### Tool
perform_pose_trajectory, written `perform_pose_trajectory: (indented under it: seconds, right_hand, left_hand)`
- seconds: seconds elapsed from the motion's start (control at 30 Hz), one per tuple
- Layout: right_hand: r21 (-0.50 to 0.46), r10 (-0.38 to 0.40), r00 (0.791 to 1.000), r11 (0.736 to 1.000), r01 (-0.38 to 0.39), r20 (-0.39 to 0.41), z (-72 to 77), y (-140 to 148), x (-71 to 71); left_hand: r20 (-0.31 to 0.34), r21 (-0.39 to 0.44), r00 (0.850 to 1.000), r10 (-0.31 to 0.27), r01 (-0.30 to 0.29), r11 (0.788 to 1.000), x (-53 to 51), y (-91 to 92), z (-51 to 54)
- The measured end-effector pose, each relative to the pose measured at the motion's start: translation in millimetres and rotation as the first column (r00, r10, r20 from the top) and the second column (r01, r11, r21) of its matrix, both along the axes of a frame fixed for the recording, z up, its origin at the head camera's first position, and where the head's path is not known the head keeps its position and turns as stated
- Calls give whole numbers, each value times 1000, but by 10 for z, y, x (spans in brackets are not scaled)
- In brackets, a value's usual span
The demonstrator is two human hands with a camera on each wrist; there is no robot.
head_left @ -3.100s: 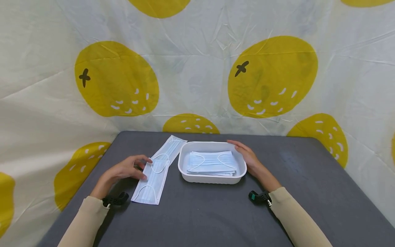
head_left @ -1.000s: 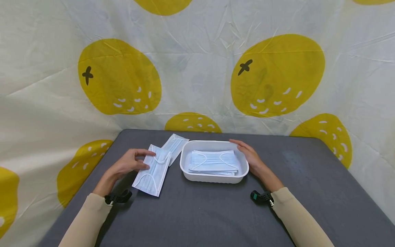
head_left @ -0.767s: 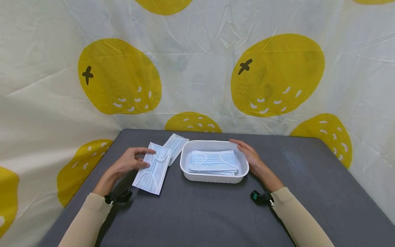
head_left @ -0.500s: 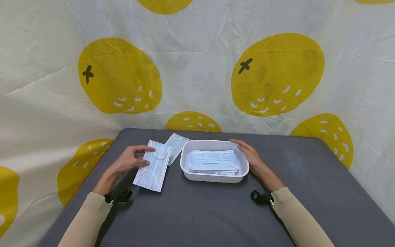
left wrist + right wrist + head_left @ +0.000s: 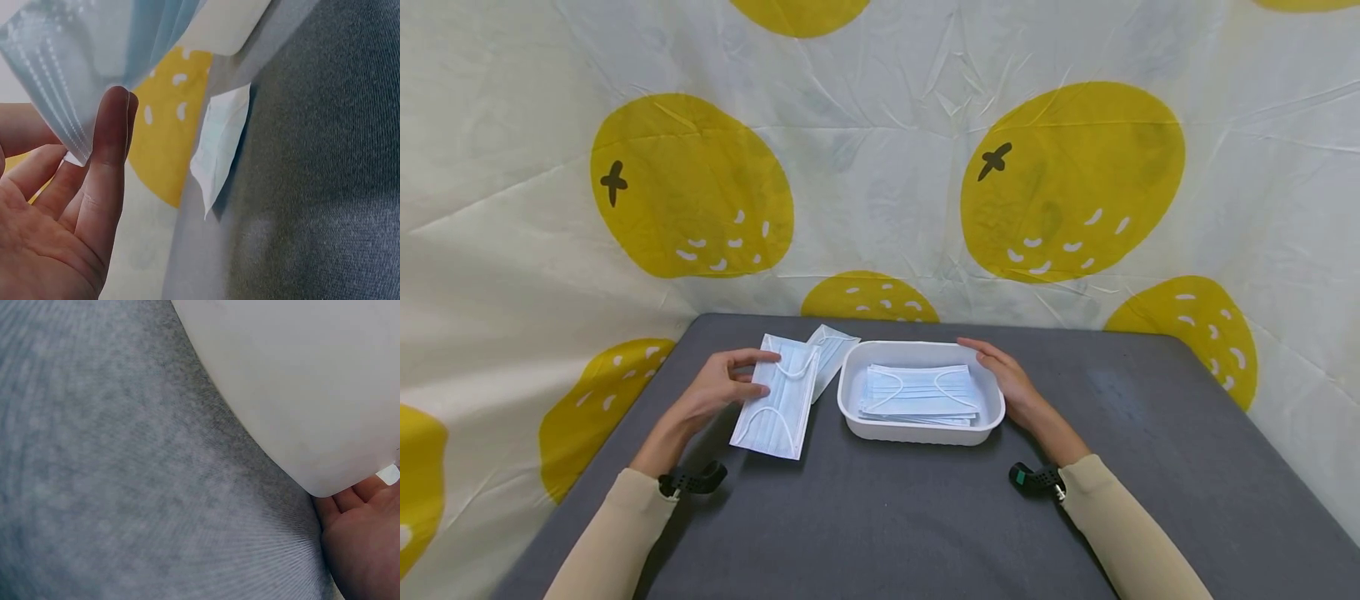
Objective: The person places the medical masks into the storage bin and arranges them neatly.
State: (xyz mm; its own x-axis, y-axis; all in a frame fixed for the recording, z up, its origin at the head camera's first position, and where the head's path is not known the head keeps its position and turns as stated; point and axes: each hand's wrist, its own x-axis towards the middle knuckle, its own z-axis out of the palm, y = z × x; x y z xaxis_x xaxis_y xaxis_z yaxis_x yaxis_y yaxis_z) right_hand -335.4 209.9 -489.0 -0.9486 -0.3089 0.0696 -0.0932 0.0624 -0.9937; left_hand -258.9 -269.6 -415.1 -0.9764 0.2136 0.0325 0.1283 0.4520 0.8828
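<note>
My left hand [image 5: 713,387] pinches a pale blue pleated face mask [image 5: 781,404] between thumb and fingers, near its left edge. The mask is tilted up off the table, and in the left wrist view its edge sits in the left hand [image 5: 62,231]. Behind it, a second face mask [image 5: 832,357] lies on the table, partly covered in the head view. A white tray [image 5: 917,434] holds a stack of face masks [image 5: 917,390] with ear loops on top. My right hand [image 5: 1013,388] rests against the tray's right side, fingers extended along the rim.
A dark grey table [image 5: 880,517] carries everything. White cloth with yellow fruit shapes [image 5: 692,183] hangs behind and at the left. Black wrist straps [image 5: 694,479] sit on both forearms. The tray's left end stands close to the lying mask.
My left hand has picked the front mask up from the table, then raised and shifted it slightly away and right, covering more of the mask behind. Right hand and tray stay put.
</note>
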Motion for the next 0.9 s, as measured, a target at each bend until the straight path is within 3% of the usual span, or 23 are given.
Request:
perform_pose_trajectory:
  seconds: [0.4, 0.9]
  right_hand:
    - [5, -3, 1000, 1000, 3, -8, -1, 25, -4]
    - [-29, 7, 1000, 1000, -7, 2, 11, 31, 25]
  left_hand:
    - [-19, 27, 999, 26, -25, 999, -6, 141, 51]
    - [-43, 35, 999, -28, 29, 999, -68, 421, 207]
